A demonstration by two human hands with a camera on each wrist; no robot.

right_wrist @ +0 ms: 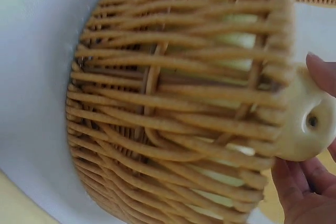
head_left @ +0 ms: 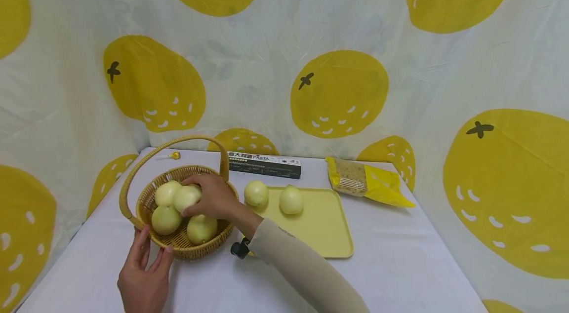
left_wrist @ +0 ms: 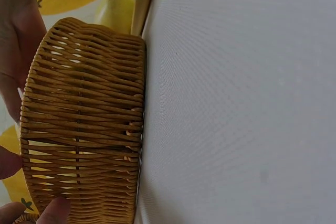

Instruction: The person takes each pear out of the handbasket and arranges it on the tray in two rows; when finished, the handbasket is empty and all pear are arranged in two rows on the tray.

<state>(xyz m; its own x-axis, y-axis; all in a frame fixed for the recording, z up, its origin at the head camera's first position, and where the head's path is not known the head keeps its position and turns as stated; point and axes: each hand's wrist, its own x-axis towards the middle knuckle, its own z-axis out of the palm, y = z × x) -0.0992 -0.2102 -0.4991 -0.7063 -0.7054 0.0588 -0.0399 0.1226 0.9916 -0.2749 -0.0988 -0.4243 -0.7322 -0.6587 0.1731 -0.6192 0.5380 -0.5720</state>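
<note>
White cloth backdrop printed with yellow fruit (head_left: 262, 81): hangs behind everything before you.
White-covered table (head_left: 391, 258): carries the rest, its far edge by the backdrop.
Golden-brown woven basket with hooped handle (head_left: 195, 253): toward the table's left edge.
Pale yellow rectangular tray (head_left: 324, 234): right of the basket, partly behind your beige sleeve (head_left: 298, 258).
Yellow packet with a see-through panel (head_left: 366, 182): beyond the tray's far right corner.
Black-and-white pasta box (head_left: 266, 166): along the table's far edge, between basket handle and packet.
Left hand (head_left: 144, 276): your thumb and fingertips, slightly spread, touch the basket's near left side; whether they grip or merely steady it, I cannot tell.
Right hand (head_left: 214, 197): your thumb and fingers curl round a smooth, pale yellow-green pear (head_left: 187, 198).
Held pear: just left of your right palm, within the rim's outline; the right wrist view shows it projecting above the rim, dimple visible. Nearly round, it shows no clear long axis. Contact with the pears below is unclear.
Other pears: three in the basket (head_left: 166, 193) (head_left: 166, 220) (head_left: 202, 230); two by the tray's far edge, one at its far left corner (head_left: 256, 194), one further right (head_left: 291, 200).
Yellow-topped lollipop (head_left: 176, 155): near the table's far left corner, stick pointing left.
</note>
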